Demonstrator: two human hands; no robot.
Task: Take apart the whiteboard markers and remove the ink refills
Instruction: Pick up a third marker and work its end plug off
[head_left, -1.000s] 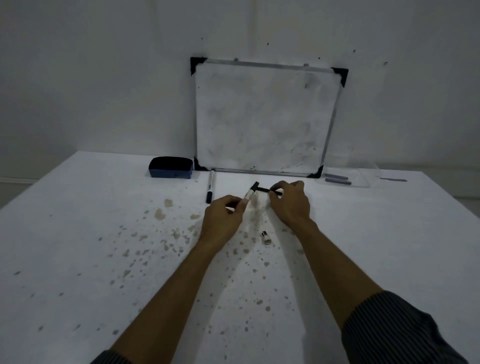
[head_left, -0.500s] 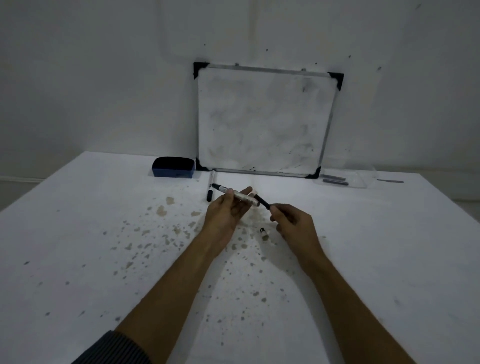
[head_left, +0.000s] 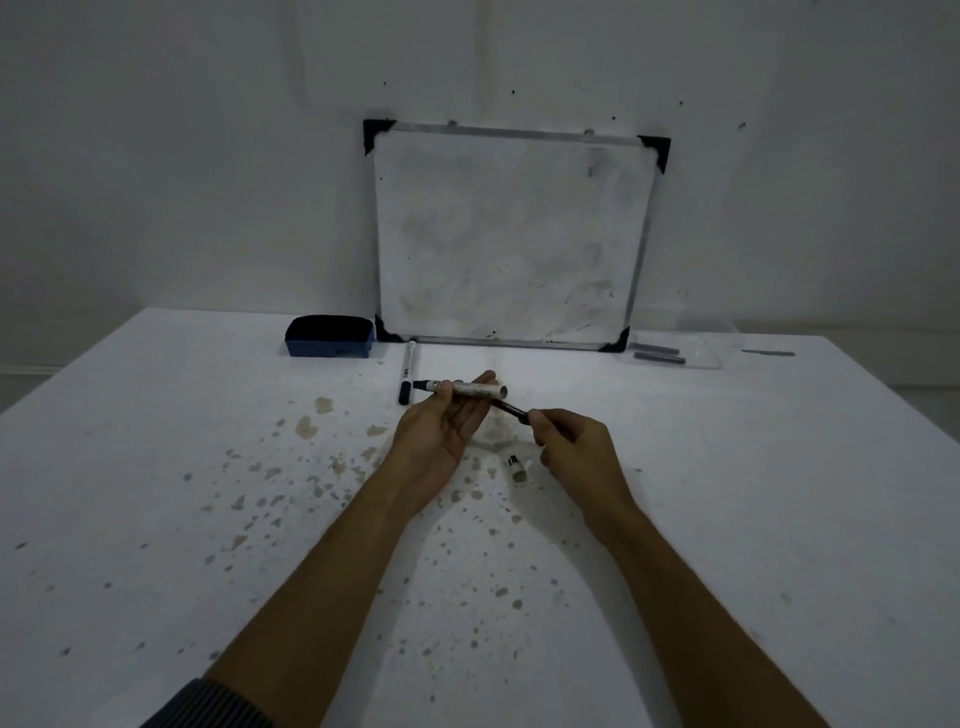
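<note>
Refill half out of barrel
Left hand (head_left: 441, 431) steadies marker barrel (head_left: 475, 388); right hand (head_left: 566, 441) pinches ink refill (head_left: 514, 410), drawing it clear, before whiteboard (head_left: 511, 239).

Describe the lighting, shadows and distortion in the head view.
Head view: dim, flat light, with corners falling darker; soft shadows lie on the table under the hands. Wide-angle distortion bows the table edges and skews the whiteboard. The marker barrel in the left hand is sharp enough, its print unreadable; the right hand pinches the dark refill.
</note>
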